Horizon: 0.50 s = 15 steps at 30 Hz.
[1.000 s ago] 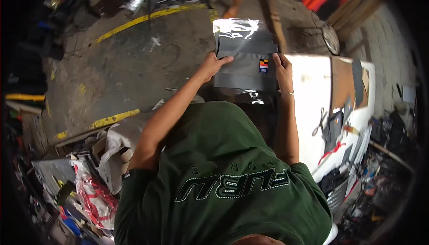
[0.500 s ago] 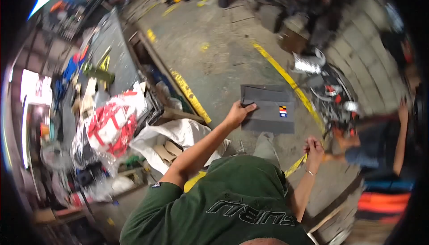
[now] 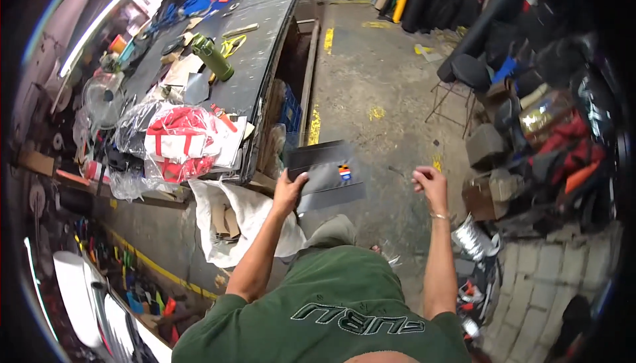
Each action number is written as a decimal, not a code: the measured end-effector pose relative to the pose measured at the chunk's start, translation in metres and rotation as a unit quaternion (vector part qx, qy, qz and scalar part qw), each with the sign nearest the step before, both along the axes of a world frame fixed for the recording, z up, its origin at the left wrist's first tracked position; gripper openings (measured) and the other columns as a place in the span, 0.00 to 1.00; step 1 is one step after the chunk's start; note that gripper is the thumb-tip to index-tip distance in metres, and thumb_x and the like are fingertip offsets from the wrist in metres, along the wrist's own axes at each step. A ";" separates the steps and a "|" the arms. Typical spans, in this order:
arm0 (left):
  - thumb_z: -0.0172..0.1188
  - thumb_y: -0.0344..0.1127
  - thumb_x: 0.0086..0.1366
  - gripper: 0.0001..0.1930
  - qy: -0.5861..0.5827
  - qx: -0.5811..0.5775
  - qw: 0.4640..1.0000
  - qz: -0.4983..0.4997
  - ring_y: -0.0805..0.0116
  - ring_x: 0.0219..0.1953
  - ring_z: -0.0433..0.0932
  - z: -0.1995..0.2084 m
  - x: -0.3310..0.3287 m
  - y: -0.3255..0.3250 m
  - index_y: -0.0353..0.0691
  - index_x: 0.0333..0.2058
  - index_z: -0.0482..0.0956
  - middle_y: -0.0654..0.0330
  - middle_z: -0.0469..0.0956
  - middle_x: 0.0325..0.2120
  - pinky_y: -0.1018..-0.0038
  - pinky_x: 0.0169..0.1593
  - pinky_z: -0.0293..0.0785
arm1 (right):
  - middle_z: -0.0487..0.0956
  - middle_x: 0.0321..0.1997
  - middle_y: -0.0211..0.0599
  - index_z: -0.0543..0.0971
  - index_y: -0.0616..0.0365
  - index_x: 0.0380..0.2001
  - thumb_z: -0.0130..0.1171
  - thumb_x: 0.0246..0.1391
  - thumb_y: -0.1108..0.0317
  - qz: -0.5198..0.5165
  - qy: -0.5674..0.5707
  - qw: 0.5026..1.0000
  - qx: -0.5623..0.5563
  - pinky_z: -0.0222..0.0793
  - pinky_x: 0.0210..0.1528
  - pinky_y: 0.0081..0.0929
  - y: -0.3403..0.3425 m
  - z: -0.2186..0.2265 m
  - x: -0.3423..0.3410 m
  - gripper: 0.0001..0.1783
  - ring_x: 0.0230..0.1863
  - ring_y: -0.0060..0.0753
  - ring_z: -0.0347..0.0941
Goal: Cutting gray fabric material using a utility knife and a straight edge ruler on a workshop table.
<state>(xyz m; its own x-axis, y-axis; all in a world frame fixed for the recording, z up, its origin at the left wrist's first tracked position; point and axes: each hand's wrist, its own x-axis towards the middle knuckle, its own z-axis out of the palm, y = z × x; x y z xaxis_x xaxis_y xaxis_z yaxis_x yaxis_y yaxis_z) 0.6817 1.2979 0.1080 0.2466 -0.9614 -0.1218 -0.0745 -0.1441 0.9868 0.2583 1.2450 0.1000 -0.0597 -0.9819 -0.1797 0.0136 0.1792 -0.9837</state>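
Note:
My left hand (image 3: 287, 194) grips the left edge of a flat dark grey panel (image 3: 324, 191), thumb on top. The panel looks like fabric, has a darker band along its far edge and hangs tilted over the floor in front of me. A small multicoloured patch (image 3: 344, 172) sits on its right part. Off to the right of the panel and apart from it, my right hand (image 3: 430, 184) is raised with its fingers curled together. Whatever those fingers may hold is too small to make out. A thin bracelet (image 3: 439, 216) circles that wrist.
A long dark worktable (image 3: 248, 38) on the left carries a green bottle (image 3: 212, 58) and a plastic-wrapped red and white bundle (image 3: 179, 141). Near my left arm stands an open white sack (image 3: 258, 220) with cardboard pieces. A folding stool (image 3: 469, 71) and heaped bags (image 3: 570, 138) line the right.
My view has turned toward the worktable. The panel, still in my left hand, now hangs nearer the table and sack. My right hand has risen and reaches farther forward.

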 end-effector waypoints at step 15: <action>0.67 0.31 0.66 0.23 -0.004 -0.006 0.990 0.144 0.69 0.48 0.78 0.010 0.056 -0.326 0.31 0.58 0.74 0.58 0.81 0.49 0.72 0.57 0.72 | 0.79 0.21 0.35 0.79 0.59 0.22 0.66 0.54 0.59 0.283 0.283 0.869 0.289 0.68 0.23 0.37 -0.150 -0.265 -0.070 0.15 0.22 0.33 0.74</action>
